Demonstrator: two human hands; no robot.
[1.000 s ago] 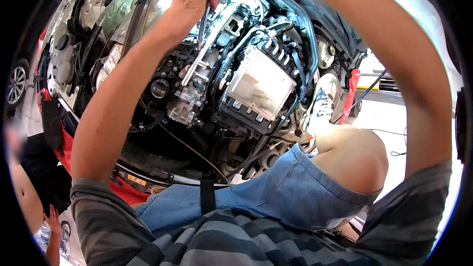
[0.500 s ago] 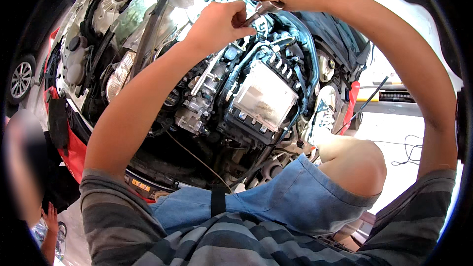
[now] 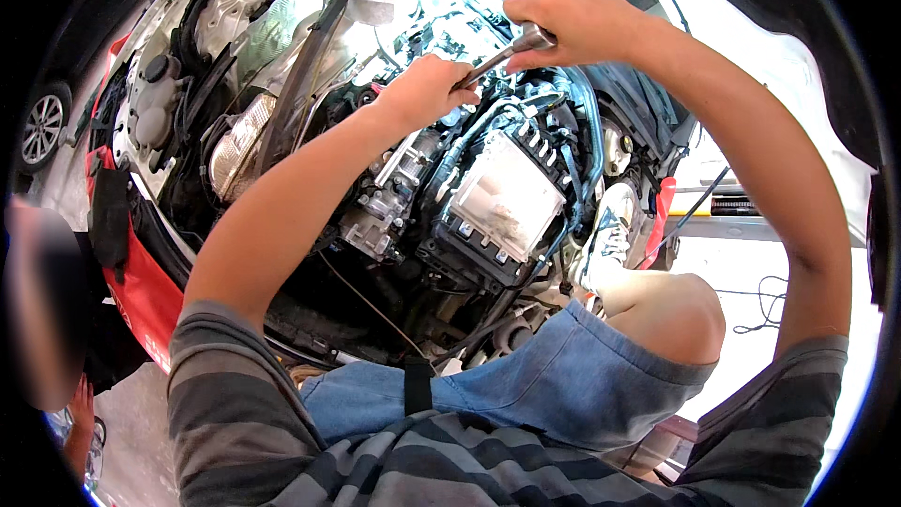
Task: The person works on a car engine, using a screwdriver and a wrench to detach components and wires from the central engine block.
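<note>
Over the far part of the engine bay, my right hand is closed around a shiny metal ratchet wrench. From its head a slim extension bar slants down to the left. My left hand pinches the bar's lower end, and its fingertips hide the tip. Beneath and nearer to me sits the engine, beside a black unit with a pale, stained flat top. Blue-lit hoses curve past on the right.
My bent knee and shoe are inside the bay at right. A long dark bar crosses the left side near a headlight and a fluid reservoir. Another person is at far left. A cable lies at right.
Both hands, with the ratchet wrench and its extension bar, have come lower in the picture and slightly right. The grip is still held at both ends. The view has shifted a little.
</note>
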